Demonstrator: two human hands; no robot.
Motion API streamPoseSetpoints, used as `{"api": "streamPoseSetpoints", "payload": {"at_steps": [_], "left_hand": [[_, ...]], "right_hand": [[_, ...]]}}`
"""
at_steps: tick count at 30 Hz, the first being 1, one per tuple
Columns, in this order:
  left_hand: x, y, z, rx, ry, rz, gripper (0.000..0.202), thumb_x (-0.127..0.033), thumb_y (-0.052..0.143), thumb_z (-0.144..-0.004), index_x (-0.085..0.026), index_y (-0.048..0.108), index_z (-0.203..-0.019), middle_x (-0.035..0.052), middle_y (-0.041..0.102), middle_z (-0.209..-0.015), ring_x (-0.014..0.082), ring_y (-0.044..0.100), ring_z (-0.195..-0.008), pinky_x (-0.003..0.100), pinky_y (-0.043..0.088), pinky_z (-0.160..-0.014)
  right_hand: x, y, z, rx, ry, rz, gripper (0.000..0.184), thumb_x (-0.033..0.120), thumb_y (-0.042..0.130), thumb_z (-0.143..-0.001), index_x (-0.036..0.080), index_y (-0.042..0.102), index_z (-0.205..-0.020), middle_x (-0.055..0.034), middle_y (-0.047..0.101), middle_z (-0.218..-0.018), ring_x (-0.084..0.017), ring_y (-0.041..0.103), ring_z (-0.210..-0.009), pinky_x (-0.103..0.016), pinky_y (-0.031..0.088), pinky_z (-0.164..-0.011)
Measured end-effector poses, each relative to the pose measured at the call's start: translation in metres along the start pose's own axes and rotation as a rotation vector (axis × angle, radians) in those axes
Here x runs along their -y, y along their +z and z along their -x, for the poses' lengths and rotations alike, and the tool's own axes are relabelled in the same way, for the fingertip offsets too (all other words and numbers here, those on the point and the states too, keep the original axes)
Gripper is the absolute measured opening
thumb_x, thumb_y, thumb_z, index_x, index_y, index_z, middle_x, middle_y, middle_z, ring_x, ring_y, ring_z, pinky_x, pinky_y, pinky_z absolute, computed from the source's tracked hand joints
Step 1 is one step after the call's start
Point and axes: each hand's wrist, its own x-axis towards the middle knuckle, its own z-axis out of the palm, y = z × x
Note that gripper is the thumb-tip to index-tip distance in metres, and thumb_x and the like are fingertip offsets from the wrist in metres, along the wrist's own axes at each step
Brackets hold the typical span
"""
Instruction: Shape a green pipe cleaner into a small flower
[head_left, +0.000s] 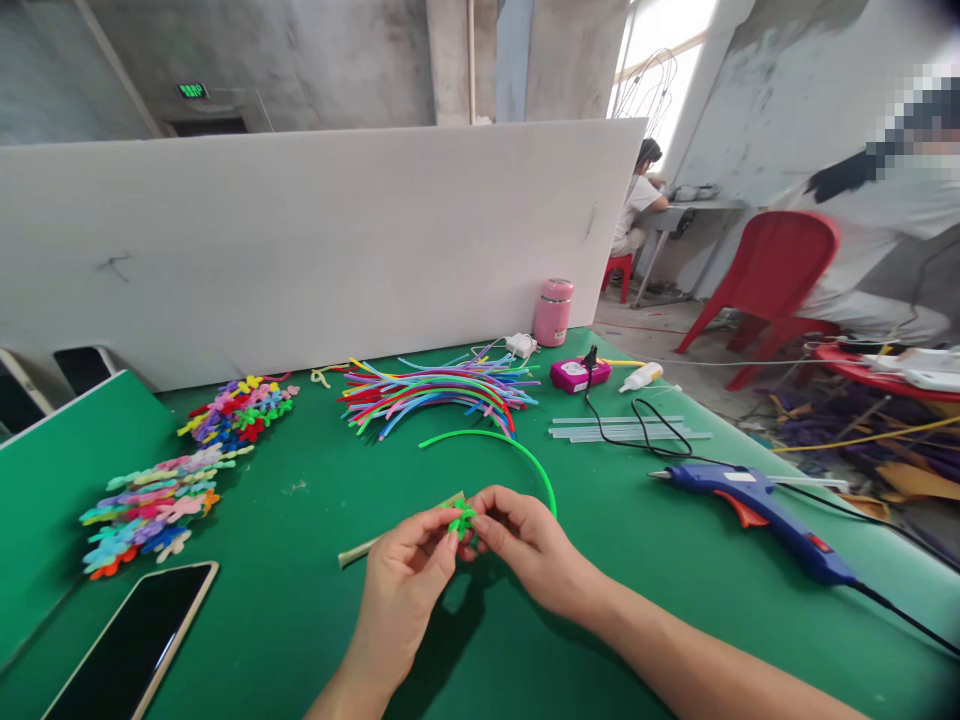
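Both hands meet near the table's front middle, holding a small bright green piece (pixel 463 520) bent into petal-like loops, apparently from pipe cleaner. My left hand (pixel 412 570) pinches its left side between thumb and fingers. The fingers of my right hand (pixel 529 545) close on its right side. A long green pipe cleaner (pixel 517 448) curves behind my right hand; whether it joins the looped piece is hidden. Just behind the hands, a thin tan strip (pixel 358 553) lies on the green table (pixel 300 640), partly covered by them.
Colourful flower shapes (pixel 150 505) lie in piles at left, beside a phone (pixel 135 640). A bundle of pipe cleaners (pixel 442 385) lies behind the hands. Glue sticks (pixel 622 430), a blue glue gun (pixel 757 505) with its cord and a pink flask (pixel 553 312) are at right.
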Motion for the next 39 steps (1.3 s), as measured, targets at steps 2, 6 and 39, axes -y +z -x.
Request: {"api": "streamPoseSetpoints", "payload": {"at_steps": [2, 6, 39], "left_hand": [[0.001, -0.001, 0.000, 0.014, -0.020, 0.024, 0.014, -0.021, 0.066, -0.066, -0.018, 0.069, -0.079, 0.0013, 0.069, -0.070, 0.0119, 0.060, -0.063, 0.020, 0.048, -0.063], [0.002, -0.001, -0.001, 0.025, -0.094, 0.055, 0.016, -0.021, 0.065, -0.068, -0.016, 0.068, -0.082, 0.0014, 0.068, -0.070, 0.0100, 0.057, -0.061, 0.019, 0.047, -0.062], [0.010, -0.006, -0.002, 0.038, 0.327, -0.595, 0.020, -0.022, 0.054, -0.076, -0.015, 0.064, -0.091, 0.0089, 0.069, -0.091, 0.0214, 0.064, -0.084, 0.031, 0.052, -0.074]], "right_hand": [[-0.002, 0.000, -0.001, 0.008, 0.024, -0.073, 0.022, 0.038, 0.051, -0.081, 0.016, 0.048, -0.077, 0.0011, 0.054, -0.066, -0.011, 0.054, -0.063, -0.024, 0.042, -0.062], [-0.005, 0.000, -0.003, -0.002, 0.048, -0.062, 0.024, 0.040, 0.052, -0.080, 0.016, 0.048, -0.075, 0.0020, 0.053, -0.063, -0.010, 0.053, -0.061, -0.023, 0.040, -0.060], [-0.002, -0.003, -0.001, -0.002, -0.066, 0.180, 0.016, 0.029, 0.049, -0.082, 0.017, 0.051, -0.073, -0.0031, 0.056, -0.078, -0.013, 0.053, -0.071, -0.026, 0.045, -0.067]]}}
